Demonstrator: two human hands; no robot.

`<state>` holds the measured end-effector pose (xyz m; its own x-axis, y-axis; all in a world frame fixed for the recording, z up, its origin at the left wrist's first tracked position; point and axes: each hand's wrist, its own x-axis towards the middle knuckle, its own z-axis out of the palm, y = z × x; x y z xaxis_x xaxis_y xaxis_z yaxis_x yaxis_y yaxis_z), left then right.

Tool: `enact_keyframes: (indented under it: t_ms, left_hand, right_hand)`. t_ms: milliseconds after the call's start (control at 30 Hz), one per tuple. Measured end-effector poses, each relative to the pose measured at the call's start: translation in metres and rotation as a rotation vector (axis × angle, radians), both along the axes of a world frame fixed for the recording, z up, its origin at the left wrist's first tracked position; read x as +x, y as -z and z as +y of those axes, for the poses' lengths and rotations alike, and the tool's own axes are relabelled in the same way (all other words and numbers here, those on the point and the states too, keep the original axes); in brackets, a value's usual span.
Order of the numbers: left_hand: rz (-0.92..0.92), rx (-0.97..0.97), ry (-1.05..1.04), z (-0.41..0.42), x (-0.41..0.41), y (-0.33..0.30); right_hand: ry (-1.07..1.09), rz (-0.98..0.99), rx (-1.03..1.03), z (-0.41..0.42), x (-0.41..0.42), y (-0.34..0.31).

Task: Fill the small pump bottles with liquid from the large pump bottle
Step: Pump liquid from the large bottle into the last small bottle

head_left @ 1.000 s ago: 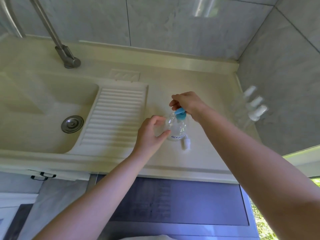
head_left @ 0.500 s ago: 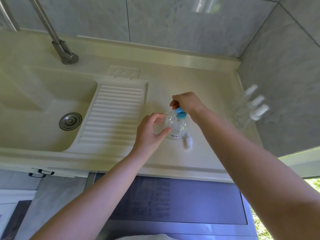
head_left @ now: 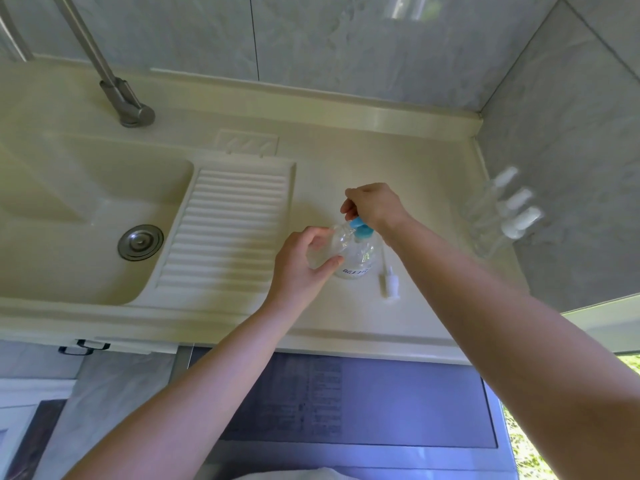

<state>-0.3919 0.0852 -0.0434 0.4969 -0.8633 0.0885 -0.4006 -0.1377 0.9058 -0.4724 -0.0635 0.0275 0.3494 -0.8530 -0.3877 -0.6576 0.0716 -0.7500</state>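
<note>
My right hand [head_left: 375, 206] is curled over the blue pump head [head_left: 361, 230] of the large pump bottle [head_left: 358, 254], which stands near the countertop's [head_left: 398, 161] front edge. My left hand [head_left: 304, 263] grips a small clear bottle [head_left: 334, 244] against it. A loose white pump [head_left: 388, 282] lies just right. Three small pump bottles [head_left: 498, 216] crowd the right edge; the ribbed washboard [head_left: 228, 230] and sink [head_left: 69, 202] lie left.

Both bare forearms reach forward and converge. The left hand [head_left: 304, 261] is cupped, thumb and fingers curled around the small clear bottle [head_left: 341, 245]. The right hand [head_left: 372, 206] hangs above, wrist bent down, fingers seemingly pressing the blue pump head [head_left: 360, 228], though the contact is hidden.
</note>
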Motion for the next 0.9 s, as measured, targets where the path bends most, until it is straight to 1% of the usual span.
enact_keyframes:
  t_ms: [133,300,533,700,900]
  left_hand:
    - [0.006,0.016,-0.007,0.0036,-0.0008,0.003]
    - [0.016,0.032,-0.006,0.0024,-0.0028,0.0046]
    - [0.052,0.026,-0.018,0.0003,-0.0025,0.0031]
    - [0.074,0.038,-0.027,0.0017,-0.0002,0.0055]
    - [0.075,0.037,-0.024,0.0014,0.0011,0.0064]
  right_hand:
    - [0.03,-0.018,-0.07,0.0046,-0.0026,0.0043]
    - [0.013,-0.047,0.008,-0.0009,0.0009,0.0004]
    - [0.019,-0.039,-0.112,0.0053,-0.0027,0.0059]
    - [0.063,-0.072,-0.021,0.0033,0.0011,0.0043]
    - [0.07,-0.052,-0.117,0.0085,-0.0012,0.0083]
